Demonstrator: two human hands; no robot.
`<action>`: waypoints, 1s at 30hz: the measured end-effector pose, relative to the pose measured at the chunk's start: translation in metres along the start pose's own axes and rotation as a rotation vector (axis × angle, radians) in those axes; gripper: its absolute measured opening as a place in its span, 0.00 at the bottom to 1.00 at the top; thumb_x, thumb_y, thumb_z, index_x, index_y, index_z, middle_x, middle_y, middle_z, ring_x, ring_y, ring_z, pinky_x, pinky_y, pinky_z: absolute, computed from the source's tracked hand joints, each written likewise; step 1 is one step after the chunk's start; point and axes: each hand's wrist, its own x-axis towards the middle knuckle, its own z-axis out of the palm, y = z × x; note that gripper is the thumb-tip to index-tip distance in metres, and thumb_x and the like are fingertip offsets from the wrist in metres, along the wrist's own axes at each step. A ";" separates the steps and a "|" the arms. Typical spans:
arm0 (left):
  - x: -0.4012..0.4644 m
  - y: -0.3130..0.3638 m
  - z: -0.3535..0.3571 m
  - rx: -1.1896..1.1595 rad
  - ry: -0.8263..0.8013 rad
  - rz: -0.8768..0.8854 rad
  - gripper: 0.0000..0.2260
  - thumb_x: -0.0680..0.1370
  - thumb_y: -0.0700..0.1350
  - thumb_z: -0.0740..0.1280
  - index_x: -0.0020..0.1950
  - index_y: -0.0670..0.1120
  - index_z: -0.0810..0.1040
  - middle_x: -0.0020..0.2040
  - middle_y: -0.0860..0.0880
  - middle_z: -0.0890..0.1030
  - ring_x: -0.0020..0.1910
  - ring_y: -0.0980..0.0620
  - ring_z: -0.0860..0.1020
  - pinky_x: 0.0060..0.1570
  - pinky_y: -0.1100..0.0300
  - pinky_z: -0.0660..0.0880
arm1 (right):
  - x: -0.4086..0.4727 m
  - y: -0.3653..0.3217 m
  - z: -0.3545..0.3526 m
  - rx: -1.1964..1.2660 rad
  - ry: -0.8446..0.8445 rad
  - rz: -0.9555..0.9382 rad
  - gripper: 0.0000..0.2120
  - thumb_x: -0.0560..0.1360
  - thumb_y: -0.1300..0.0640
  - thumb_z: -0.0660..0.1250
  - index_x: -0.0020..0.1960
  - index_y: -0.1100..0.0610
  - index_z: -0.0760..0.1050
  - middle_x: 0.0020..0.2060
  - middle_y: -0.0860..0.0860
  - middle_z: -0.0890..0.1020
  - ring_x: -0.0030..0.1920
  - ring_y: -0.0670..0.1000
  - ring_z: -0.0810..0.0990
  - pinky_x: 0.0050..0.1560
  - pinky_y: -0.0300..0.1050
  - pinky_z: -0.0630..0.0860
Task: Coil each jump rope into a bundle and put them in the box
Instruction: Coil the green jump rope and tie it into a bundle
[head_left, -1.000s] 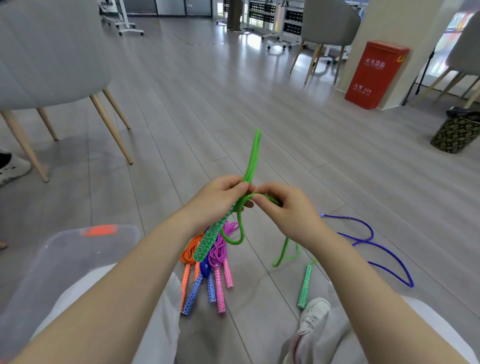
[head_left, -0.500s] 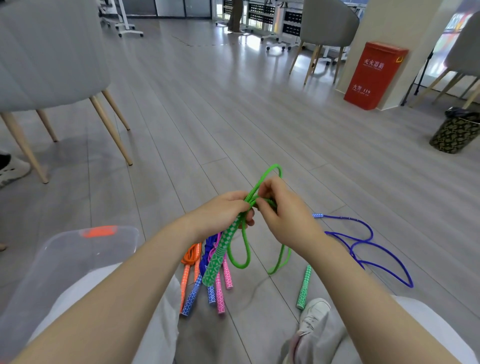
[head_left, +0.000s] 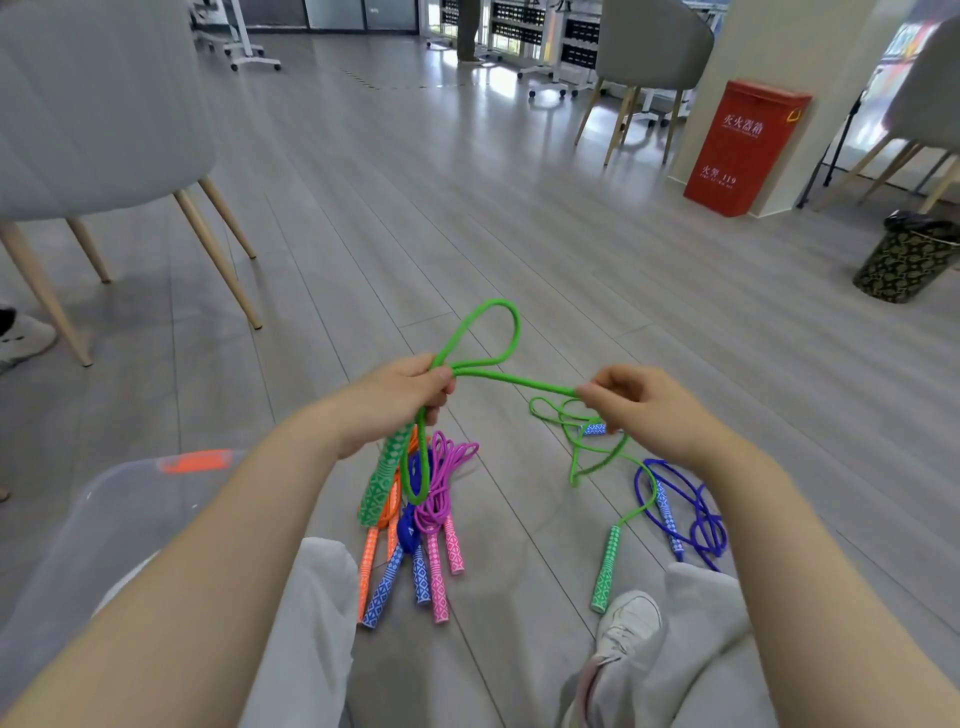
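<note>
My left hand (head_left: 397, 397) grips the green jump rope (head_left: 511, 382) where a loop rises above the fist; one green patterned handle (head_left: 384, 480) hangs below it. My right hand (head_left: 631, 402) pinches the same rope farther along, so a straight stretch runs between the hands. The rest of the green rope trails down to its other handle (head_left: 607, 569) on the floor. The clear plastic box (head_left: 78, 540) with an orange latch sits at lower left, by my left arm.
Coiled orange, blue and pink ropes (head_left: 434, 499) lie bundled on the floor between my knees. A loose purple rope (head_left: 691, 512) lies at right. A grey chair (head_left: 98, 119) stands at left, a red cabinet (head_left: 743, 148) and a dark bin (head_left: 906, 257) at far right.
My hands have moved apart: the right hand slid rightward along the green rope, drawing a straight stretch out. The loop above my left hand has widened.
</note>
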 end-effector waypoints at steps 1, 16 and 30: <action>0.002 -0.003 -0.005 -0.009 0.049 0.000 0.11 0.83 0.45 0.56 0.43 0.45 0.72 0.33 0.50 0.69 0.35 0.52 0.72 0.47 0.55 0.71 | -0.001 0.006 -0.007 -0.027 0.021 0.010 0.11 0.76 0.47 0.66 0.42 0.55 0.77 0.30 0.46 0.77 0.33 0.47 0.76 0.45 0.48 0.75; 0.011 -0.001 0.012 -0.353 0.142 -0.057 0.07 0.79 0.43 0.58 0.46 0.44 0.75 0.27 0.53 0.71 0.32 0.50 0.73 0.48 0.52 0.70 | 0.000 -0.024 0.045 0.095 0.142 -0.181 0.03 0.77 0.52 0.65 0.44 0.48 0.77 0.29 0.48 0.77 0.33 0.54 0.76 0.38 0.54 0.76; 0.000 -0.003 0.031 -0.041 -0.135 0.081 0.14 0.80 0.49 0.63 0.58 0.39 0.74 0.45 0.44 0.76 0.43 0.51 0.74 0.47 0.56 0.74 | -0.011 -0.036 0.079 -0.180 0.136 -0.293 0.08 0.77 0.54 0.65 0.40 0.49 0.70 0.28 0.42 0.73 0.30 0.43 0.71 0.30 0.35 0.65</action>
